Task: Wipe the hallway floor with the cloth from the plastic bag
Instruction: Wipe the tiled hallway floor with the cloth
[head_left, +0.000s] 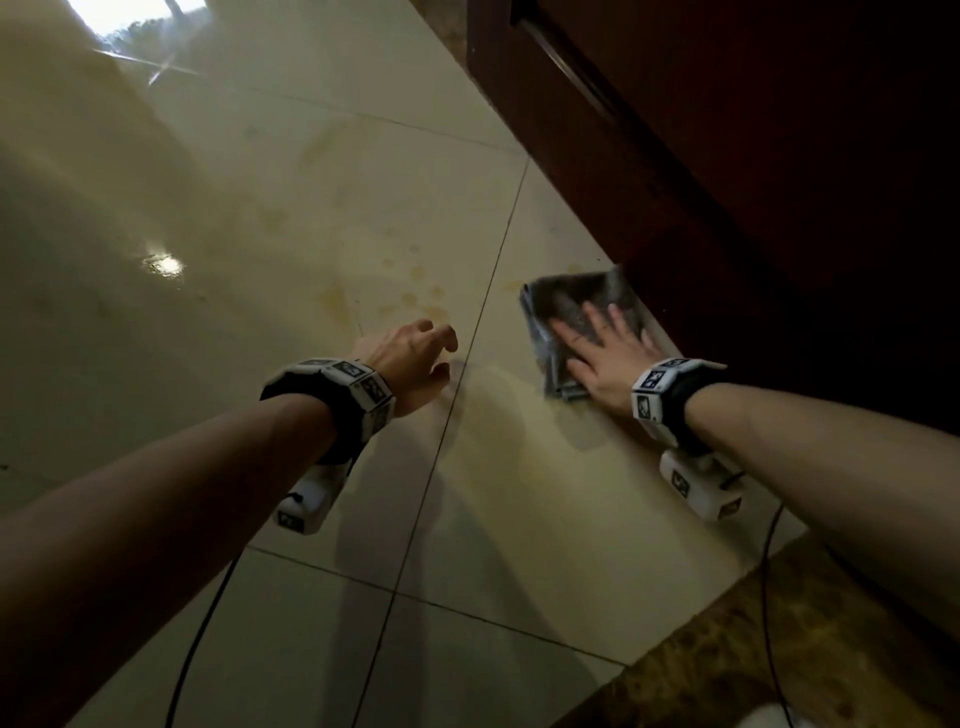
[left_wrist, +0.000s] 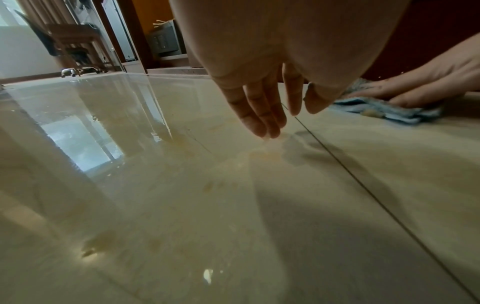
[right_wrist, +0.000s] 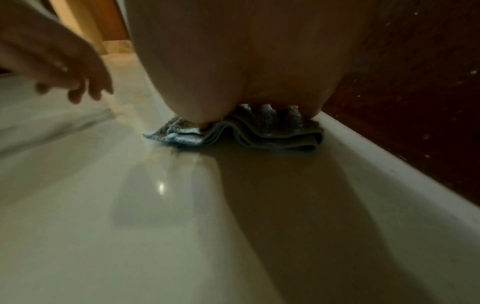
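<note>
A folded grey-blue cloth (head_left: 566, 306) lies on the glossy cream tile floor (head_left: 291, 218) beside a dark wooden door. My right hand (head_left: 602, 348) lies flat on the cloth with fingers spread and straight, pressing it down. The right wrist view shows the cloth (right_wrist: 249, 133) bunched in folds under the palm. My left hand (head_left: 415, 358) hovers just above the floor left of a tile joint, fingers loosely bent and holding nothing; in the left wrist view the left hand (left_wrist: 262, 111) hangs over the tile, with the cloth (left_wrist: 376, 111) off to the right. Yellowish stains (head_left: 415, 291) mark the floor between the hands.
The dark wooden door (head_left: 753, 156) runs along the right, close against the cloth. A brown speckled stone threshold (head_left: 779, 649) lies at the lower right. Cables (head_left: 208, 613) trail from the wrist cameras. Chairs (left_wrist: 72, 41) stand far down the hall.
</note>
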